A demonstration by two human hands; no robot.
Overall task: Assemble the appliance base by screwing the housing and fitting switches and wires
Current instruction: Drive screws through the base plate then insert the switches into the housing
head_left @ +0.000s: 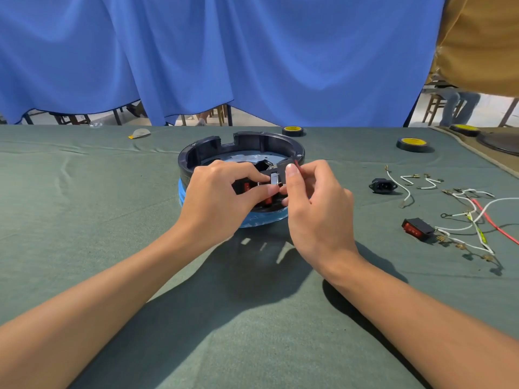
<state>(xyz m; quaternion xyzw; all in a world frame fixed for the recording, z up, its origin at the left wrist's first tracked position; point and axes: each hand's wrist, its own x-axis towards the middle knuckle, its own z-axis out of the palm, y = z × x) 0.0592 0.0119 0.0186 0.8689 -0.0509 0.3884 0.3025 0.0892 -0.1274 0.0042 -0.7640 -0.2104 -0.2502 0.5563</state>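
Note:
A round black appliance base with a blue-wrapped lower rim lies open side up in the middle of the green cloth. At its near wall my left hand grips a black rocker switch with a red button. My right hand pinches a small black part with a metal tab beside it, and a thin red wire runs past my thumb. The lower front of the base is hidden behind both hands.
To the right lie a black power socket, a loose red rocker switch, and white and red wires with terminals. Yellow-and-black tape rolls sit at the back. A blue curtain hangs behind the table.

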